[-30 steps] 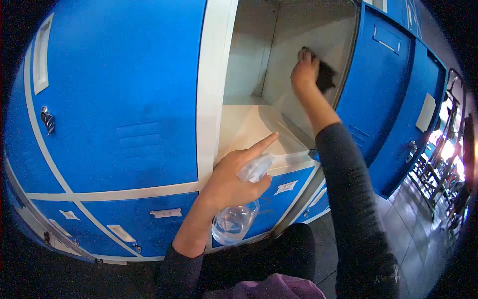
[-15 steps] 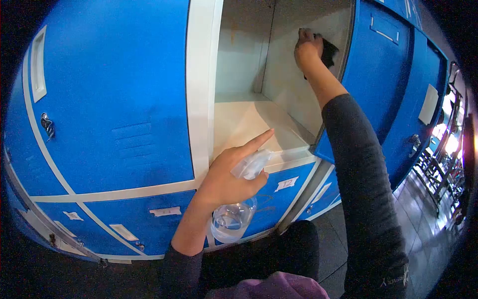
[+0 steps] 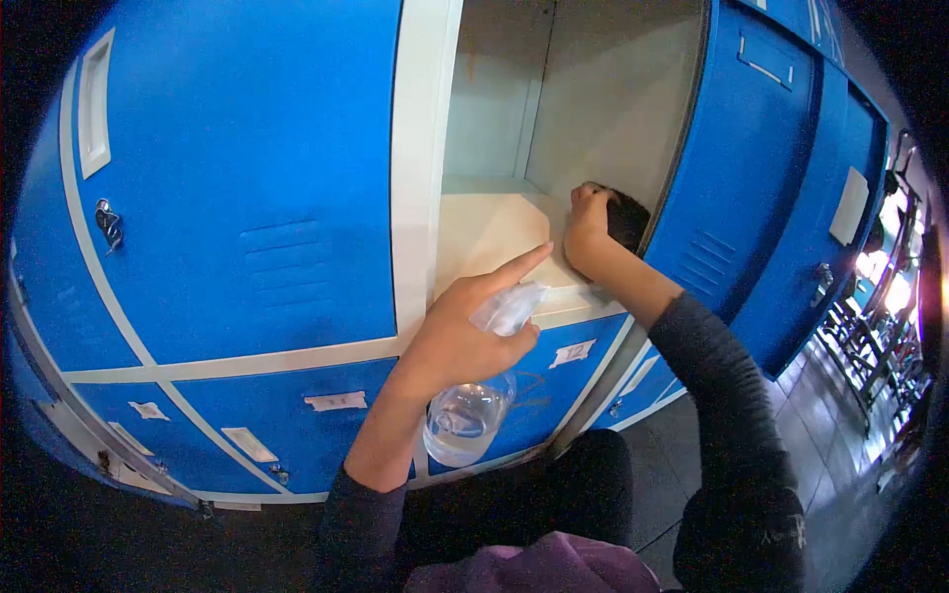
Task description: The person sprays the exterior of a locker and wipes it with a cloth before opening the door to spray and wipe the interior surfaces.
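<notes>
My left hand grips a clear spray bottle by its neck, index finger stretched out past the spray head. Clear liquid shows in the bottle, which hangs just in front of the locker's lower edge. Inside the open locker compartment, my right hand is closed on a dark cloth. The cloth is pressed against the right inner wall, low down near the compartment floor. My right fingertips are partly hidden behind the hand.
The blue locker door stands swung open on the right. A closed blue door with a key in its lock is at the left. Lower doors carry paper labels. Dark floor tiles and a rack lie at far right.
My right hand has moved down the inner wall with the cloth, from high up to near the compartment floor. My left hand and the bottle have barely shifted.
</notes>
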The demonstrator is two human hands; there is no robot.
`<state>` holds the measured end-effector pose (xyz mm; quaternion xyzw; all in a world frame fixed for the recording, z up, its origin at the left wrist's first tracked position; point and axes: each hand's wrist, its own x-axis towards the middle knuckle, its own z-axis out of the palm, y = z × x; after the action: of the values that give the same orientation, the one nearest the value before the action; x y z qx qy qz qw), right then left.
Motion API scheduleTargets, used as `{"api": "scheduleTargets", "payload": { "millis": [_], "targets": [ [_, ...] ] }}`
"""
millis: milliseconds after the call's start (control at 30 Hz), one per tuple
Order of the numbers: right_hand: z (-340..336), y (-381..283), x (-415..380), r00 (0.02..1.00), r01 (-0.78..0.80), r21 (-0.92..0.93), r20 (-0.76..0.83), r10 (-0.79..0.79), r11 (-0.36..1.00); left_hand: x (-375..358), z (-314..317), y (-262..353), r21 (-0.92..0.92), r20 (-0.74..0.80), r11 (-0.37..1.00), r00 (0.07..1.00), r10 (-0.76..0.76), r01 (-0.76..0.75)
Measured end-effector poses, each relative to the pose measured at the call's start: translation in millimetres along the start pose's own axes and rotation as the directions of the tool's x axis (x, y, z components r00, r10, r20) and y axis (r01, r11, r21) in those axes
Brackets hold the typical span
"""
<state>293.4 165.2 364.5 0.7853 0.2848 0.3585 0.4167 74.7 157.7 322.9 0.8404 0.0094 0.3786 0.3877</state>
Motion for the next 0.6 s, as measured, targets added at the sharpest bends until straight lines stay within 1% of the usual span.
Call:
{"api": "scheduleTargets", "payload": {
  "millis": [67,167,200,267,367,433,567,600],
  "targets": [
    [10,2,4,0.998,0.056,-0.051,0.012,-0.055,0.997,-1,1,-1,-0.015,0.005,1.0,1.0,-0.011,0.011],
    [14,3,18,0.99,-0.077,-0.124,-0.125,0.061,0.989,-2,0,-2,-0.036,0.027,0.999,0.999,-0.033,0.034],
    [14,7,29,0.981,-0.123,-0.118,-0.165,0.102,0.985,0,-1,-2,-0.037,0.029,0.999,0.999,-0.027,0.028],
    [14,13,60,0.967,-0.171,-0.101,-0.207,0.147,0.98,-1,-1,-3,-0.029,0.031,0.999,0.999,-0.034,0.035],
    [19,18,93,0.955,-0.217,-0.097,-0.228,0.19,0.971,2,0,-3,-0.009,0.023,0.999,0.999,-0.031,0.031],
    [28,8,92,0.959,-0.203,-0.117,-0.226,0.173,0.972,1,0,-4,-0.009,0.021,0.999,0.999,-0.033,0.033],
    [14,-5,22,0.987,-0.045,-0.073,-0.156,0.033,0.996,1,0,-3,-0.015,0.023,1.0,1.0,-0.014,0.014],
    [11,-4,5,0.993,-0.001,-0.087,-0.119,-0.009,0.996,1,0,-3,-0.008,0.028,1.0,0.999,-0.017,0.017]
  ]
}}
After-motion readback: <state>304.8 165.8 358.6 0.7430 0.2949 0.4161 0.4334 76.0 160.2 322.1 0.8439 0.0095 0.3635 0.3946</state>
